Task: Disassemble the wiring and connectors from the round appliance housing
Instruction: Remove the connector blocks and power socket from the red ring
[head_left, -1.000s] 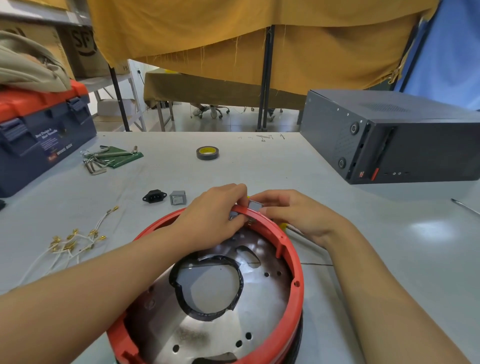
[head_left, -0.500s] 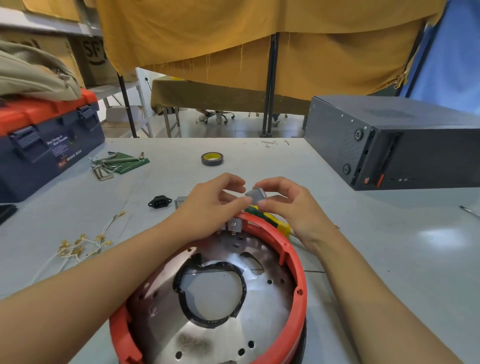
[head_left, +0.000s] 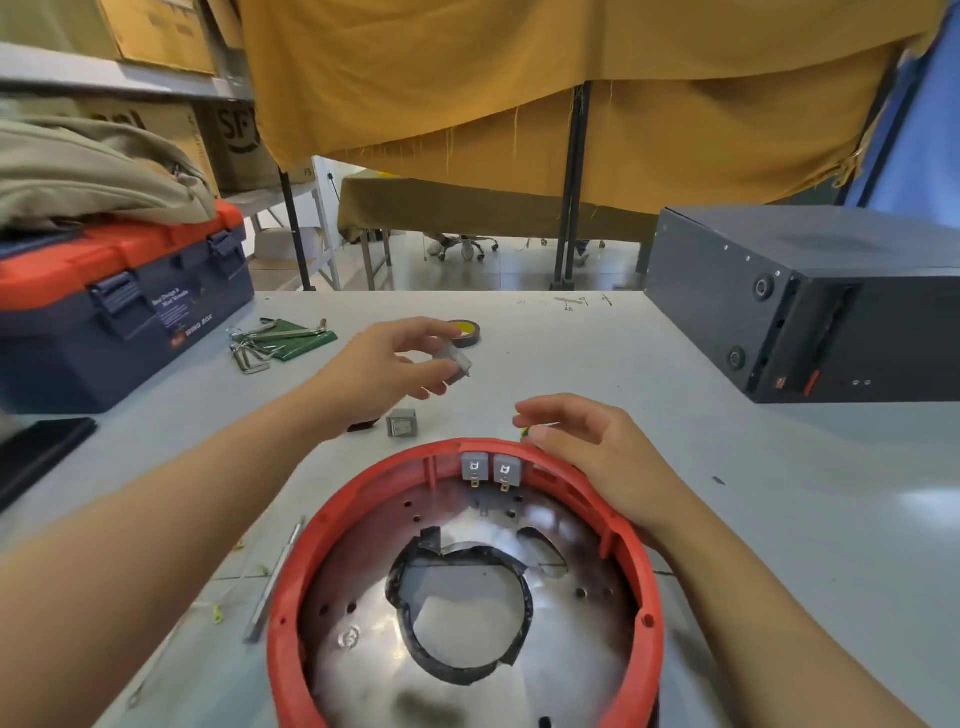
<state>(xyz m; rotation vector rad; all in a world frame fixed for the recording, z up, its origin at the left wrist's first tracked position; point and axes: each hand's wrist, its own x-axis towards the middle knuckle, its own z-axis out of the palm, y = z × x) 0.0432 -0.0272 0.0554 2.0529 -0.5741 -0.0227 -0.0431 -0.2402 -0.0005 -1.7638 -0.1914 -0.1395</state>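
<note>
- The left hand (head_left: 387, 364) is raised above the table, forearm reaching forward, thumb and fingers pinching a small grey switch (head_left: 457, 361).
- The right hand (head_left: 587, 447) hovers lower, palm down, fingers loosely curled and holding nothing.

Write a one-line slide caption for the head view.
Left hand pinches a removed grey connector above the table while the right hand rests on the red housing rim.

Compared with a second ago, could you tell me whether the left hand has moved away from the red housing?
Yes. The left hand, pinching a grey connector, has gone from the red housing rim toward the tape roll.
</note>
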